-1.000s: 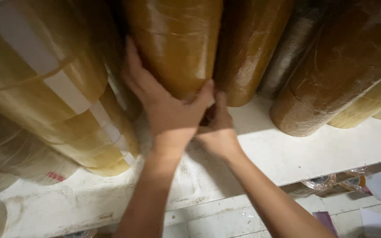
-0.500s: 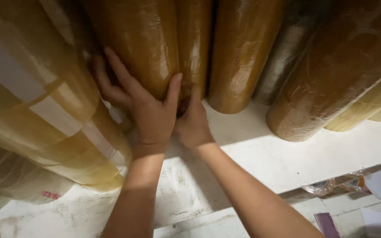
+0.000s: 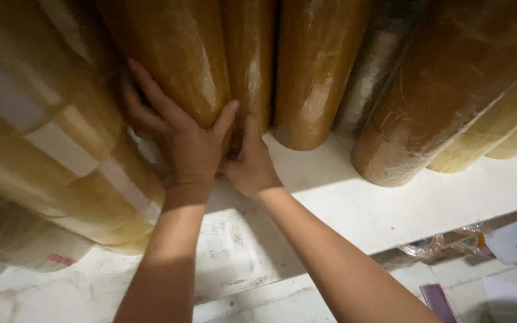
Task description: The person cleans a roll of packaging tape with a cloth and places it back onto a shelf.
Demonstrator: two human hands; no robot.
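White shelf (image 3: 390, 209), crowded brown rolls (image 3: 315, 72)

Glossy brown wrapped roll (image 3: 178, 54) stands upright on white shelf (image 3: 354, 203).

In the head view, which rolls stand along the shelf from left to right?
Taped pale roll → brown roll under the left hand → narrow brown roll → brown roll → grey roll → large brown roll, all on the white shelf.
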